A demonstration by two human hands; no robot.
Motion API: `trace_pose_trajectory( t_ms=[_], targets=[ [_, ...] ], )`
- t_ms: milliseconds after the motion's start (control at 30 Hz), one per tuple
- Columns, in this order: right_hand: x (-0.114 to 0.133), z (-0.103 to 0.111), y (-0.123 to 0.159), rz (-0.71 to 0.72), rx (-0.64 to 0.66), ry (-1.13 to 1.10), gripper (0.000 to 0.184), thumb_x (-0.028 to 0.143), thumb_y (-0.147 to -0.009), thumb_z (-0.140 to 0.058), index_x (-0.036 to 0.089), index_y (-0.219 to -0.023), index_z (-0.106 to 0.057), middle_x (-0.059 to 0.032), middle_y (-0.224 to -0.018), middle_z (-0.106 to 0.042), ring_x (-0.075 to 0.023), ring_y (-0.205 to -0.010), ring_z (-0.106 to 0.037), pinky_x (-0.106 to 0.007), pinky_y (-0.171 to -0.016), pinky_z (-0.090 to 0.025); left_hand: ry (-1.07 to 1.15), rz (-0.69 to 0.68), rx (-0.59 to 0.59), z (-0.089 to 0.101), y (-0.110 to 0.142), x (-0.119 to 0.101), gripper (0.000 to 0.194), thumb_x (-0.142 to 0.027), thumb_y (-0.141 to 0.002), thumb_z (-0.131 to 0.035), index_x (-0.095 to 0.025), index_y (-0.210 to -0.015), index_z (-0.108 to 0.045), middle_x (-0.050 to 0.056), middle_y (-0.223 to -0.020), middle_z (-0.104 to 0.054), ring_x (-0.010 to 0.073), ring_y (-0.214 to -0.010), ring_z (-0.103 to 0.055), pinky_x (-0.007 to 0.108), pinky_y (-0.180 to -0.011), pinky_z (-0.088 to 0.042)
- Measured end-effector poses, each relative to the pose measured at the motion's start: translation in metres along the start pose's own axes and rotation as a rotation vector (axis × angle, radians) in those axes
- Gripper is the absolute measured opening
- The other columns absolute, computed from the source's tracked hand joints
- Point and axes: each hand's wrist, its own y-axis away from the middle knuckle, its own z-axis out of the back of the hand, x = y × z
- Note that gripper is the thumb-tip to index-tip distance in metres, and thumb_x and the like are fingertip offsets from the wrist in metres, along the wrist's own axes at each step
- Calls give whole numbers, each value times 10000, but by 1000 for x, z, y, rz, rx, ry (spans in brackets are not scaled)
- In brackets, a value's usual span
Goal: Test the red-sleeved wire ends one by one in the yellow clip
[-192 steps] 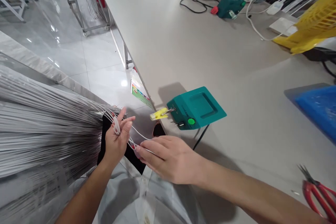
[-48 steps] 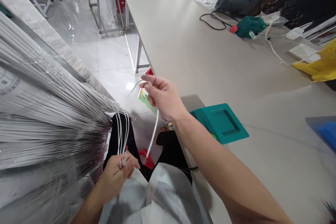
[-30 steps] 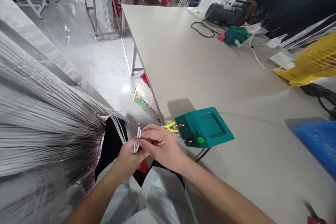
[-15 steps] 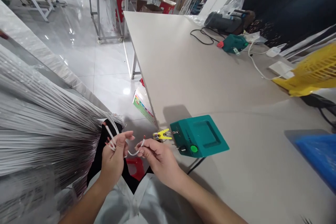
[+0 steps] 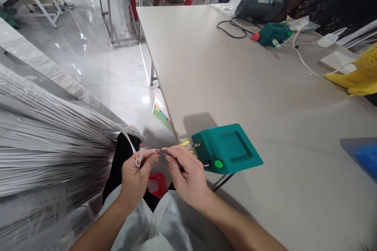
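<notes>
Fingertips [image 5: 154, 157] had drawn closer since the prior frame: left hand [image 5: 134, 174] gripped white wires [image 5: 140, 153] beside the desk [image 5: 241, 74], right hand [image 5: 188, 174] poised adjacent, its hold indiscernible; step judged to be working a wire tip [image 5: 156, 151], next seemingly requiring a fine pinch.

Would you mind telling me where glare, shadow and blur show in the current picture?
Head view: bright glare spots the tiled floor; head view: a soft shadow lies on the table beside the teal box; head view: the dark thing at the bottom-right corner is blurred and cut off; head view: the wire ends at the left hand are small and slightly soft.
</notes>
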Motion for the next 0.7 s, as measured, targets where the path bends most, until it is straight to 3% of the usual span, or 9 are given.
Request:
trace_pose_trajectory(
  t_ms=[133, 367, 500, 700],
  targets=[
    [2, 3, -4, -72, 11, -44, 176, 152, -859, -454, 195, -870, -625, -49, -822, -643, -140, -780, -592, -267, -696, -486, -48, -33, 62, -3, 3, 2, 126, -281, -711, -663, -169, -746, -707, 34, -722, -708, 166, -686, -628, 267, -658, -501],
    [-2, -1, -3, -25, 10, -12, 109, 152, -800, -525, 185, -829, -625, -39, -756, -628, -125, -671, -573, -242, -614, -476, -143, -43, 99, -3, 2, 5, 133, -280, -706, -656, -154, -715, -698, 28, -672, -685, 158, -636, -608, 248, -603, -480],
    [-2, 0, -5, -14, 34, 13, 139, 150, -840, -482, 181, -816, -615, -43, -767, -635, -133, -731, -576, -249, -663, -467, -92, 4, 126, -1, 3, 4, 147, -283, -710, -658, -152, -768, -694, 29, -690, -689, 154, -674, -617, 236, -633, -487],
    [0, 1, -5, 8, 18, 13, 182, 177, -855, -457, 176, -727, -586, -25, -664, -596, -135, -660, -536, -254, -607, -434, -42, 33, 127, 4, 8, -7, 144, -290, -739, -636, -150, -716, -662, -2, -603, -646, 96, -551, -561, 170, -510, -446]
  ],
)
